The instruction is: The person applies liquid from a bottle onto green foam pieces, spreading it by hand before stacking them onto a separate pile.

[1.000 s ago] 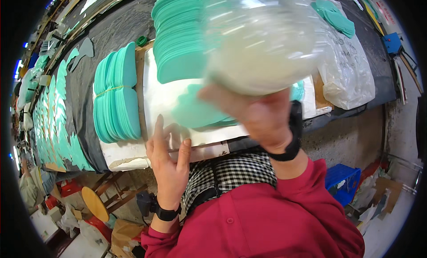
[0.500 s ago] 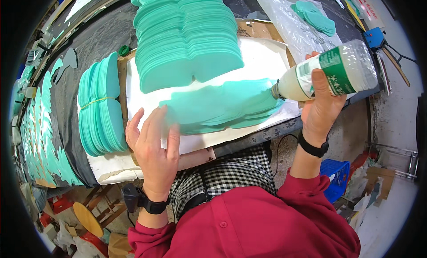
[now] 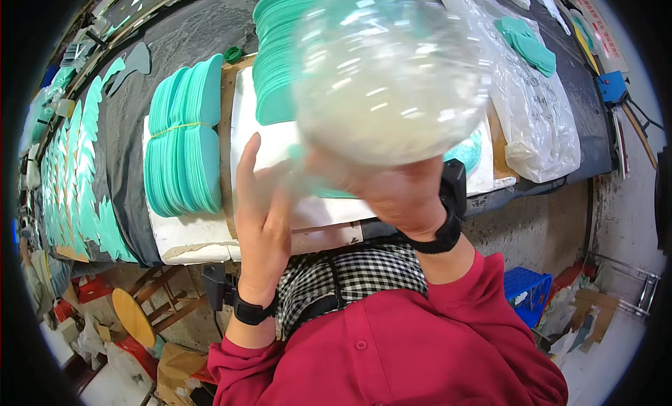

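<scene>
Below the tabletop's [image 3: 115,161] near edge sat a crate [image 3: 526,291]. The right hand [image 3: 407,197] clasped a bottle [image 3: 392,84], the left hand's [image 3: 260,213] grip unclear.

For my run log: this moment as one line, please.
right hand: holds bottle | left hand: at white sheet, partly blurred | banded stack: left of sheet

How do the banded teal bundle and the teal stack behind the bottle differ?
The bundle has a yellow band across it; the stack shows none where visible. The bundle is unobstructed; the stack is partly hidden by the bottle. Both consist of many thin teal pieces.
</scene>
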{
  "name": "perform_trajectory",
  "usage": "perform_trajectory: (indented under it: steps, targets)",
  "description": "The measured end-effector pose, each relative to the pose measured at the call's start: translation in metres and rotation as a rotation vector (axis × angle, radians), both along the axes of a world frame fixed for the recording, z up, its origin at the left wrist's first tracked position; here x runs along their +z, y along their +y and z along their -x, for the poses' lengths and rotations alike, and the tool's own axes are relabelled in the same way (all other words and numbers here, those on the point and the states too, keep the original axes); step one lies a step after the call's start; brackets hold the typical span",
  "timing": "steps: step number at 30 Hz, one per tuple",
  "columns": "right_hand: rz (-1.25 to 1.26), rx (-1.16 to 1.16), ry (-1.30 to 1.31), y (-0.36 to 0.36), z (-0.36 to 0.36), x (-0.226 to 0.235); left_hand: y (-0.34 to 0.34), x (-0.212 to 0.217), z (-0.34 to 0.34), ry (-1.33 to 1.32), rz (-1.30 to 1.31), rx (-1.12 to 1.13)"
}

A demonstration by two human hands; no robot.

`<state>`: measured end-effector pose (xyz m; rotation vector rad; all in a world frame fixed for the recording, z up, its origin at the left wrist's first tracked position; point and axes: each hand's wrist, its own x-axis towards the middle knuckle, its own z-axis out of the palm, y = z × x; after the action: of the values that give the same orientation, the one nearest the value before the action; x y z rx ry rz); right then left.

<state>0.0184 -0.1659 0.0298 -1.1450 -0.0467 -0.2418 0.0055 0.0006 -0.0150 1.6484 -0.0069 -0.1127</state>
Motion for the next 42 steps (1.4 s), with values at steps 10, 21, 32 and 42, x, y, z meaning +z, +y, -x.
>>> perform_trajectory:
  steps: [10,21,32,42]
  targets:
    - [0.486,-0.502,-0.136,-0.107,0.021,-0.005,0.008,0.020,-0.014,0.266,0.220,-0.077]
    - [0.298,-0.263,-0.242,-0.044,-0.041,-0.005,0.024,0.009,-0.019,0.473,0.570,-0.028]
    - [0.154,-0.036,-0.206,0.012,-0.043,-0.011,0.025,0.011,-0.019,0.517,0.640,-0.047]
    - [0.366,-0.073,-0.232,-0.013,-0.026,0.005,0.030,0.007,-0.021,0.548,0.695,-0.066]
